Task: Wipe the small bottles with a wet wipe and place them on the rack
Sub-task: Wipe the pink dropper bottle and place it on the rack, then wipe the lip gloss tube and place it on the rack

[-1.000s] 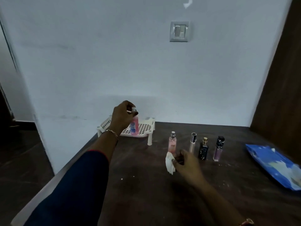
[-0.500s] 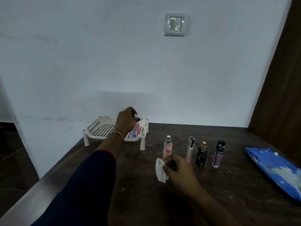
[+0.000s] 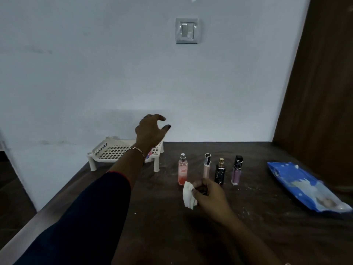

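Our left hand (image 3: 150, 131) is hovering above the right end of the rack (image 3: 112, 153), its fingers spread and loosely curved and gripping nothing. The white slotted rack is standing on short legs at the far left corner of the bench (image 3: 172, 236), close against the wall. Behind our left wrist, a racked bottle (image 3: 149, 155) is showing only as a sliver of pink and blue at the rack's right edge; we cannot tell whether it is upright.

Our right hand (image 3: 209, 197) is pinching a crumpled white wipe (image 3: 188, 196) between thumb and fingers, holding it low over the bench just in front of a row of four bottles. These are standing upright and apart from one another: a pink bottle (image 3: 182, 170) at the left, then a pale tube (image 3: 206, 166), a black bottle (image 3: 220, 172) with a gold cap, and a purple bottle (image 3: 236, 170). The wipe is sitting just beside the pink bottle's base; we cannot tell whether they are touching.

A blue pack (image 3: 305, 186) is lying flat near the bench's right edge, well apart from the row. A gold bracelet (image 3: 136, 150) is circling our left wrist, and a dark sleeve (image 3: 86, 207) is covering that forearm. A switch (image 3: 186, 30) is showing on the wall above.
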The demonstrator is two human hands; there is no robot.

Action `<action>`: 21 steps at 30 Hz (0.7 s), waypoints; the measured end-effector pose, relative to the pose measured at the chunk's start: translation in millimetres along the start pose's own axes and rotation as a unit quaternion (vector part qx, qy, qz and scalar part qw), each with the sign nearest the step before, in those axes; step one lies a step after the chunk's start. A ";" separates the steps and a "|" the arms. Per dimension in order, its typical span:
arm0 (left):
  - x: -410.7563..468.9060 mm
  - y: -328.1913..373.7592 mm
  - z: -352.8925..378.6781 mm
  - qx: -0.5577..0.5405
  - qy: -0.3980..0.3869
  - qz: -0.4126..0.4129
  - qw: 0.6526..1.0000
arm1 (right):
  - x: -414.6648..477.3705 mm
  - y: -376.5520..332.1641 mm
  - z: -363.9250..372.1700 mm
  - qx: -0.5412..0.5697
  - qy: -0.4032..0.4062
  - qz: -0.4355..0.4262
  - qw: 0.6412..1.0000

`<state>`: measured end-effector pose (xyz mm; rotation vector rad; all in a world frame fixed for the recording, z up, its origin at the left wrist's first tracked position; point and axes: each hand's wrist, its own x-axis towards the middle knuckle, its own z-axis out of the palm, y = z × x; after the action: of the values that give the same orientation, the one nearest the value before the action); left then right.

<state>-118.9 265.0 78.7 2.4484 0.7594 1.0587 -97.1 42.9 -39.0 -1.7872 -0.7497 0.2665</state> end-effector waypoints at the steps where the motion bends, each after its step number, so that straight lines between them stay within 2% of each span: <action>1: -5.3 13.6 2.6 0.005 -0.015 0.013 1.000 | -4.1 -0.1 -4.4 0.006 0.002 0.007 1.000; 9: -43.0 111.1 49.3 -0.020 -0.139 0.143 0.980 | -34.3 9.7 -60.2 0.027 0.060 0.030 0.997; 13: -48.2 139.5 76.8 0.037 -0.185 0.183 0.965 | -40.7 19.0 -89.7 0.024 0.095 0.034 0.995; 18: -49.8 144.7 102.6 0.137 -0.230 0.258 0.928 | -42.2 32.0 -113.0 0.037 0.130 0.040 0.990; 21: -49.6 142.1 112.5 0.159 -0.249 0.269 0.916 | -41.7 39.3 -119.6 0.059 0.136 0.046 0.988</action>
<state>-16.2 110.1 51.9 3.1213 0.0855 0.4228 -52.4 -81.9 -40.8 -1.7040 -0.4478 0.1215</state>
